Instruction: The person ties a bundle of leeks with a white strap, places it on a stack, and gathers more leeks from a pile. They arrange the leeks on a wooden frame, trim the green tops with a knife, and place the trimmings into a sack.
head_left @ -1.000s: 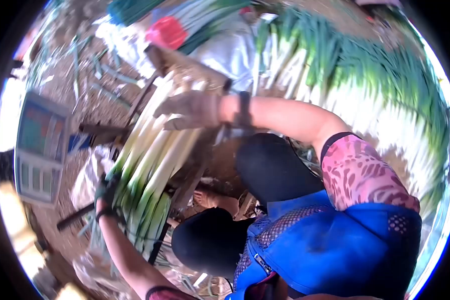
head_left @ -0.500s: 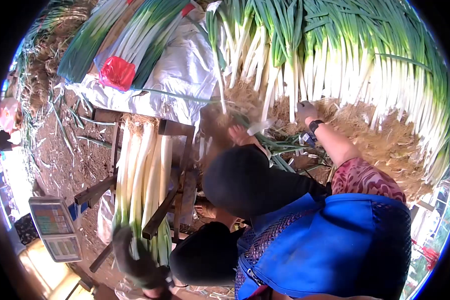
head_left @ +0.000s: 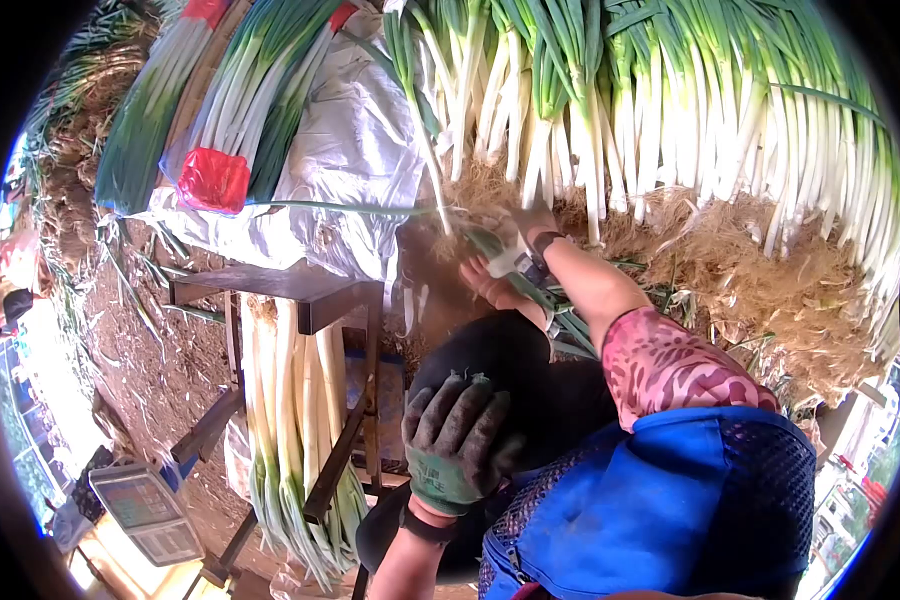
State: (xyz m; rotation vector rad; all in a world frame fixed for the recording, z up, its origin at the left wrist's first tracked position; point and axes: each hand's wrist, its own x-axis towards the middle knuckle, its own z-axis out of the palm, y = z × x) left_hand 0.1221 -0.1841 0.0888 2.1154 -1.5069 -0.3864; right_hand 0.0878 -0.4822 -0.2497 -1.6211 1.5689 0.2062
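Your left hand (head_left: 455,440) has come up off the low end of the rack (head_left: 310,295) and now sits on your knee (head_left: 530,370). Its fingers (head_left: 440,410) are apart and empty, which looks like a brace while you lean. Your right hand (head_left: 525,232) has shifted left along the pile (head_left: 670,110), into the roots (head_left: 760,270). Those fingers are half buried, so I can't tell if they're closed on anything. Pile lies roots toward you, greens away, so root ends are the near grab point. Rack stands left of your knee, with stalks (head_left: 285,400) lengthwise in it and roots at the far bar; the cradle keeps them aligned. Scale (head_left: 140,505) sits on the ground by the rack's near end. Bundles (head_left: 260,90) with red bands (head_left: 210,180) lie on a sheet (head_left: 355,150) top left, off the dirt.
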